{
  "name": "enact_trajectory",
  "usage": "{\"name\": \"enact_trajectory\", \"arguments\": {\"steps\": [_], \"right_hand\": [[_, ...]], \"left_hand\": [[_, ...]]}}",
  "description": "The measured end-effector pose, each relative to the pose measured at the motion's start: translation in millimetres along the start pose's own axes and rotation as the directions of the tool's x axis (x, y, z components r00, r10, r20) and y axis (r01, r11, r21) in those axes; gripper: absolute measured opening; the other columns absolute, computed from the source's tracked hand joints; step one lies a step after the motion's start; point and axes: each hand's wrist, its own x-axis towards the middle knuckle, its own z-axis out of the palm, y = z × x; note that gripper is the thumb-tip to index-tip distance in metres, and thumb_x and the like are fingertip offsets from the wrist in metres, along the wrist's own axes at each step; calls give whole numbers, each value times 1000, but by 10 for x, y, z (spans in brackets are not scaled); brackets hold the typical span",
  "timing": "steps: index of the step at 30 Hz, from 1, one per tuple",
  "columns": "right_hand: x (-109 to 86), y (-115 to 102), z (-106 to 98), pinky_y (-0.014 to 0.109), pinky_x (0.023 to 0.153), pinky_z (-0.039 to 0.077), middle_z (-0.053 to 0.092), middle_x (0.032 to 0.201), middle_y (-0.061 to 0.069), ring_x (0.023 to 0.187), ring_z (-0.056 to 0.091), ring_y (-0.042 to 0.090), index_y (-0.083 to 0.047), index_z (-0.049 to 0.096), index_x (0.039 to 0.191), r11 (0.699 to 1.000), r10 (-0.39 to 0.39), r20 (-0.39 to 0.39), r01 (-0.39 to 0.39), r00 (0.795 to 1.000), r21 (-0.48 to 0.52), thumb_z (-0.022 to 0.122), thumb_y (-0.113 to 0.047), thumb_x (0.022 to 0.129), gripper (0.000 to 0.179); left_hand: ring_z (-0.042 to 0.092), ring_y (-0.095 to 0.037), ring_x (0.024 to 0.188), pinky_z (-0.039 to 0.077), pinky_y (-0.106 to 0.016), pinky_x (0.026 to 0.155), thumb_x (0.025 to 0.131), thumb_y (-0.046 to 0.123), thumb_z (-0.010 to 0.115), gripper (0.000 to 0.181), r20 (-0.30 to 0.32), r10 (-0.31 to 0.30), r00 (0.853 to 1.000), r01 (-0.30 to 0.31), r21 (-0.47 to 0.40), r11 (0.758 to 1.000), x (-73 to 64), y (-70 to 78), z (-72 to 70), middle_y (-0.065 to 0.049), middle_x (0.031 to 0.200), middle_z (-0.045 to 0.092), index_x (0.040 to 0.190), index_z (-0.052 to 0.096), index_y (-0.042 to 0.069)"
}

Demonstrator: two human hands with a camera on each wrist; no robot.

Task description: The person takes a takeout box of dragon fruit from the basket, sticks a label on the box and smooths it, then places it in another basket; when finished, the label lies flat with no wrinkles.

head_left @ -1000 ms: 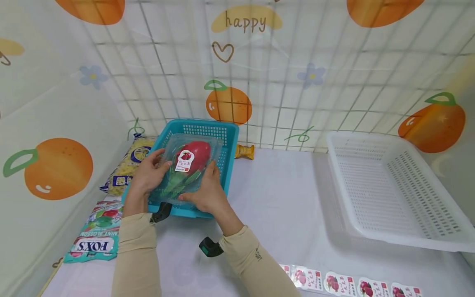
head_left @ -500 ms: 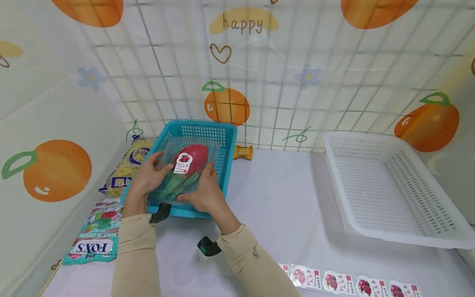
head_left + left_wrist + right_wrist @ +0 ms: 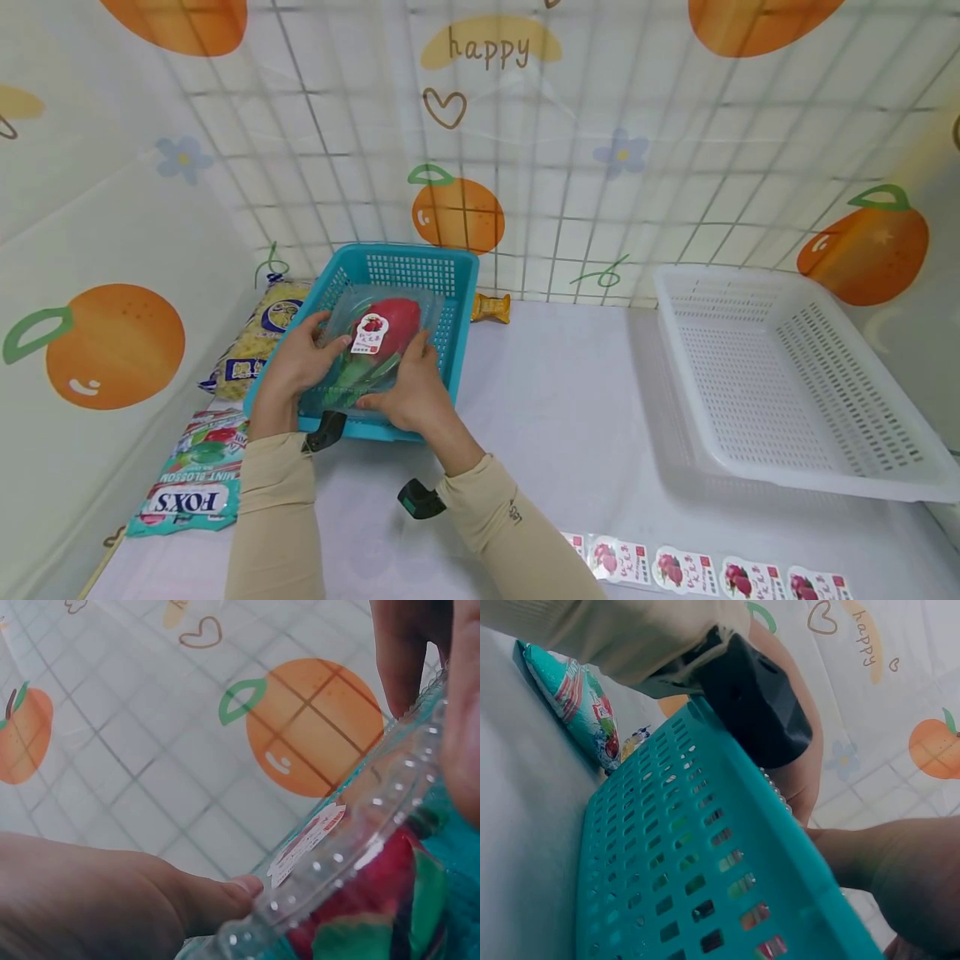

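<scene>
In the head view, a clear plastic box (image 3: pixel 429 310) with a red dragon fruit (image 3: pixel 401 321) and its green leaves inside is down within the turquoise basket (image 3: pixel 468 275). A white fruit sticker (image 3: pixel 371 333) is on its lid. My left hand (image 3: pixel 303 354) holds the box's left side, thumb over the lid. My right hand (image 3: pixel 416 385) grips the right and front edges, thumb at the front. In the left wrist view, the thumb (image 3: pixel 217 900) lies against the box's beaded rim (image 3: pixel 337 859). The basket wall (image 3: pixel 682 847) hides most of the box in the right wrist view.
A white perforated basket (image 3: pixel 705 433) stands at the right. Left of the turquoise basket lie a yellow food bag (image 3: pixel 243 354) and a FOX'S candy bag (image 3: pixel 191 475). A small orange packet (image 3: pixel 492 308) lies behind. A strip of stickers (image 3: pixel 686 571) lies at the front.
The box and both hands have sunk slightly lower into the turquoise basket, with the grip kept. The view has shifted a little.
</scene>
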Motion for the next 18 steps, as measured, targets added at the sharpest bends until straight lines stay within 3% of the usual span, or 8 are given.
{"name": "enact_trajectory", "arguments": {"steps": [13,18], "right_hand": [[-2,-12,-1,56,108,49,22,166,24,149,33,43,-6,1,164,1000,1,15,-1,1000,-3,89,-35,78,126],[11,2,5,55,106,51,25,163,24,147,36,42,-9,10,164,999,-10,22,11,1000,-39,88,-37,79,119]], "left_hand": [[34,-54,143,40,-68,108,107,37,51,73,-4,9,1000,-9,15,1000,15,-22,-1,-37,157,29,163,16,6],[33,-54,143,39,-69,108,107,38,51,73,0,0,1000,0,6,1000,14,-14,1,-37,158,29,164,17,6]]}}
